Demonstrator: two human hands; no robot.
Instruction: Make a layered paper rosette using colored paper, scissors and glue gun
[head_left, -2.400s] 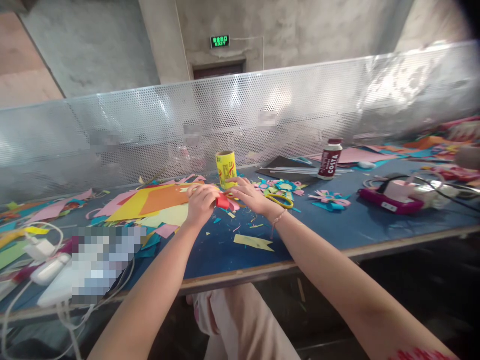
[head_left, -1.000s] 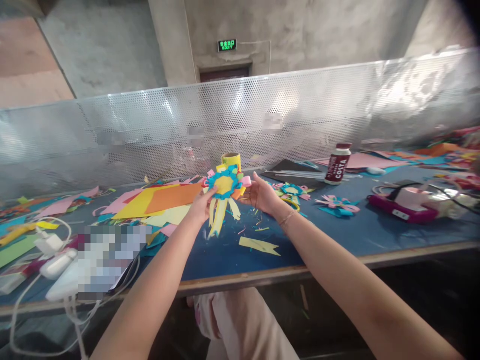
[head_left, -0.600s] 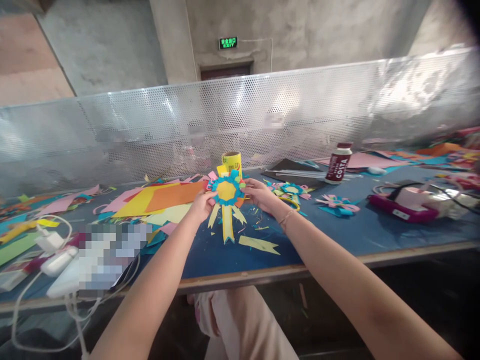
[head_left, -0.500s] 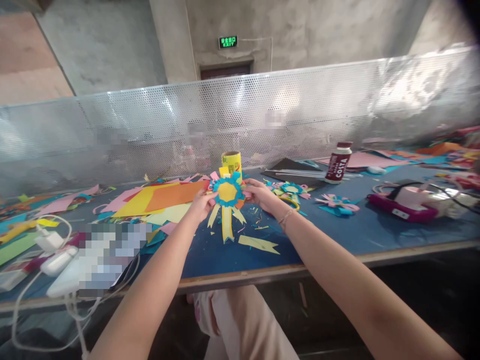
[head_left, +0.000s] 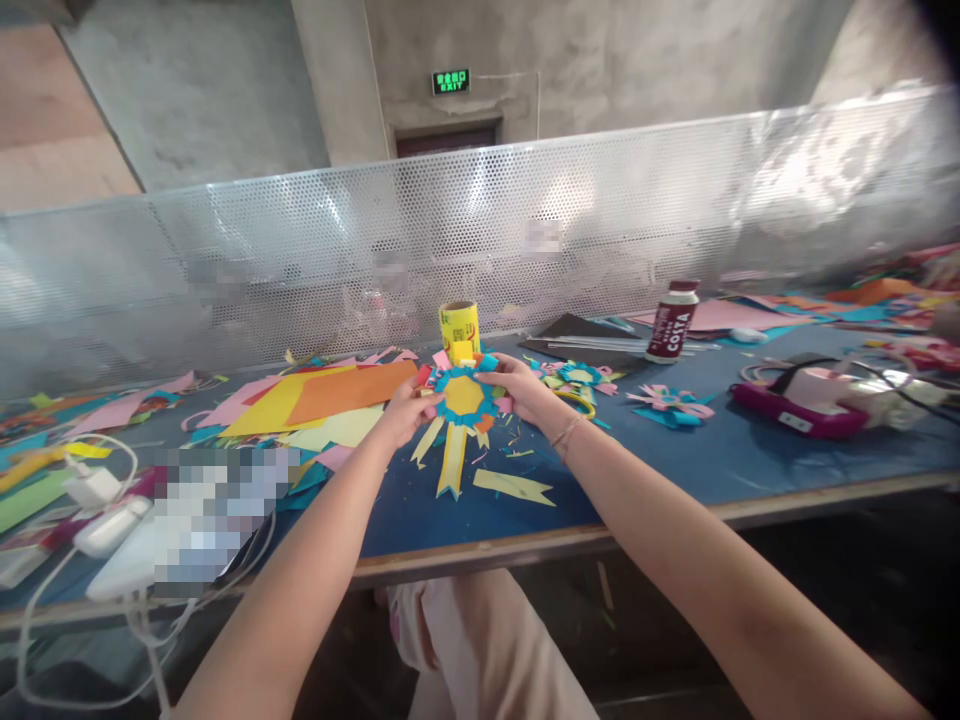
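Between my two hands is a paper rosette (head_left: 463, 396) with a yellow centre, a blue frilled ring, coloured tabs round the rim and yellow ribbon tails hanging below. My left hand (head_left: 409, 408) pinches its left edge. On the opposite side, the fingers of my right hand (head_left: 517, 385) grip the upper right rim. A loose pale yellow paper strip with a notched end (head_left: 514, 487) lies on the table below it. Just behind the rosette stands a yellow cardboard tube (head_left: 459, 328). Yellow-handled scissors (head_left: 581, 404) lie partly hidden beside my right wrist.
Coloured paper sheets (head_left: 337, 392) spread to the left, near white chargers and cables (head_left: 112, 525). To the right are another rosette (head_left: 580, 374), a pink and blue paper flower (head_left: 671, 403), a brown bottle (head_left: 673, 322) and a purple power strip (head_left: 799, 408). A perforated metal screen (head_left: 480, 220) borders the back.
The rosette has dropped slightly and tilted, its tails swinging a little left. My right fingers have shifted onto its upper right rim. Both hands still hold it.
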